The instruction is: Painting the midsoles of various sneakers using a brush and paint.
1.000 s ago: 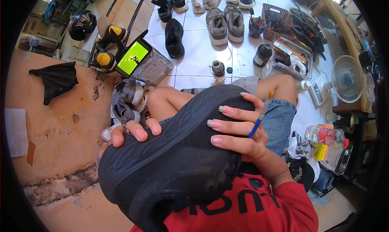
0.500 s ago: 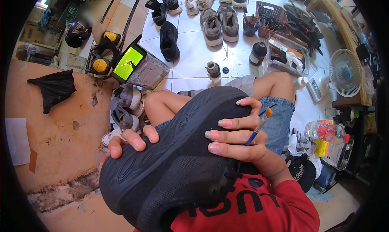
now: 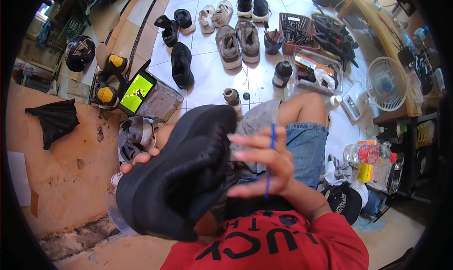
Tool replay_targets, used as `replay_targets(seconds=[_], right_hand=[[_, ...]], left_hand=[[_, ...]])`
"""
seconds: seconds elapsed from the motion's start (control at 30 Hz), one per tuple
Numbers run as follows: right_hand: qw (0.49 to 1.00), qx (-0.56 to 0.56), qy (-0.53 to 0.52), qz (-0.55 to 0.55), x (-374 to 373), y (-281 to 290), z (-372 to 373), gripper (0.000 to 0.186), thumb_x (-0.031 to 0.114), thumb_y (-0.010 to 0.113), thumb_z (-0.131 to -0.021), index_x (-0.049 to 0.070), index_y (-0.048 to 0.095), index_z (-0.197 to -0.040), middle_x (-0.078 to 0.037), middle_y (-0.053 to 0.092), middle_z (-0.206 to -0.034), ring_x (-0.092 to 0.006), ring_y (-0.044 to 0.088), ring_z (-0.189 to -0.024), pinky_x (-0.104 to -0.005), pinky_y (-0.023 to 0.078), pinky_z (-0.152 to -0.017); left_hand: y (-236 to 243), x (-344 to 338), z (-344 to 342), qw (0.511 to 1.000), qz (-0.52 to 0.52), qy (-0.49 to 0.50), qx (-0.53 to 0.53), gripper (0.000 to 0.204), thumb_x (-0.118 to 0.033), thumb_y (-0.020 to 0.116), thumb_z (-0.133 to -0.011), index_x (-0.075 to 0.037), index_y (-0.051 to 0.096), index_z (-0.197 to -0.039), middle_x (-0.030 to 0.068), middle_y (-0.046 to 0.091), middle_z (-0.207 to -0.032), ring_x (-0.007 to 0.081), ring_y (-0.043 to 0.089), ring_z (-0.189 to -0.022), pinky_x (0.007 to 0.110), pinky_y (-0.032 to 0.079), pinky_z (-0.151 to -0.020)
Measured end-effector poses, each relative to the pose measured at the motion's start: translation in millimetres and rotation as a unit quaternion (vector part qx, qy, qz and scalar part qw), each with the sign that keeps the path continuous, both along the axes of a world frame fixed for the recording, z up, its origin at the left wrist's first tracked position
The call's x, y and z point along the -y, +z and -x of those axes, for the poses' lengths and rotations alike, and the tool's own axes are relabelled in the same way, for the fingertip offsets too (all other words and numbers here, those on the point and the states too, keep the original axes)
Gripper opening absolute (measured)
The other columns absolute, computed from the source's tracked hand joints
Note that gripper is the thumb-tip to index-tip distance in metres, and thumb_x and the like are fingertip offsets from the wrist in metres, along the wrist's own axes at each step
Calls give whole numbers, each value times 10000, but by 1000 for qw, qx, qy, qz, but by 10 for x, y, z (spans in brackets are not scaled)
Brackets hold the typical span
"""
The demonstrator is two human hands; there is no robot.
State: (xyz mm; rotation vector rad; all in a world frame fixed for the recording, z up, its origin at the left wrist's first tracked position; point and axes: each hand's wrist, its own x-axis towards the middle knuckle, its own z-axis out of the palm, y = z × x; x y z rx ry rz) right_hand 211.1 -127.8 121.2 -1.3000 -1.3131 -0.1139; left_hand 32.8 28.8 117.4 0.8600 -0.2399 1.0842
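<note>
A black sneaker [image 3: 184,133] is held up in front of my chest, tilted so that its dark opening and laces show. My left hand [image 3: 139,159] grips it from the sole side; only the fingertips appear past the sole's edge. Close to the laces, my right hand [image 3: 269,159] is slightly blurred, its fingers stretched and apart from the thumb. A thin blue paintbrush [image 3: 273,133] is tucked between those fingers. Whether the fingertips touch the laces I cannot tell. Beyond the shoe, a small open bottle [image 3: 231,96] stands on the tiles with a black cap [image 3: 246,96] beside it.
Several shoes [image 3: 237,41] stand in pairs at the back, with a single black shoe [image 3: 181,65] nearer. A tool basket [image 3: 298,46], dark bottle [image 3: 282,74], plastic tray [image 3: 302,86] and fan [image 3: 387,83] lie to the right. A lit screen [image 3: 137,93] leans at left.
The shoe has turned from its sole and side to its opening and laces. My right hand has come off the sole side, keeping the brush in its fingers. The whole view has shifted slightly.
</note>
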Motion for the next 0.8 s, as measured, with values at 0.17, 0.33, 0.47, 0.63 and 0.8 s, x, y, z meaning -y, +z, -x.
replay_targets(seconds=[0.17, 0.33, 0.47, 0.63, 0.8], right_hand=[[937, -265, 226, 16, 186, 195, 252, 881, 502, 876, -725, -66, 543, -1311, -185, 706, -1066, -226, 669, -781, -318, 517, -666], [819, -493, 293, 5, -170, 141, 256, 756, 287, 911, -749, -83, 545, -1298, -96, 672, -1142, -149, 628, -1062, -313, 494, -956], [866, -439, 241, 8, -403, 282, 0, 720, 72, 964, -626, -71, 596, -1229, -117, 675, -1174, -169, 631, -1090, -332, 493, -975], [931, -304, 202, 13, -824, 299, -822, 584, 31, 939, -627, -41, 657, -1133, -79, 712, -1046, -154, 675, -949, -296, 544, -859], [963, -114, 149, 193, -1553, 345, -1321, 482, 106, 910, -717, -33, 660, -1105, -26, 690, -944, -78, 607, -807, -234, 488, -724]], left_hand=[[-65, 6, -75, 974, -52, 220, -7, 532, -366, 562, -992, -103, 395, -1424, 239, 477, -1360, 415, 516, -1214, 604, 435, -1074], [38, 31, -605, 798, -292, 525, -42, 353, -424, 513, -983, -181, 424, -1223, 187, 492, -1235, 429, 586, -1066, 614, 521, -931], [3, -324, -731, 816, -328, 476, -18, 507, -513, 707, -869, -223, 430, -1180, 189, 513, -1253, 445, 575, -1136, 633, 480, -968], [-239, -679, -909, 870, -373, 314, -70, 725, -409, 860, -731, -105, 473, -1263, 275, 524, -1365, 459, 499, -1302, 595, 317, -1138], [-1239, -1182, -850, 859, -254, 373, -242, 215, -168, 736, -839, -35, 626, -967, 154, 677, -1060, 268, 635, -1037, 379, 483, -931]])
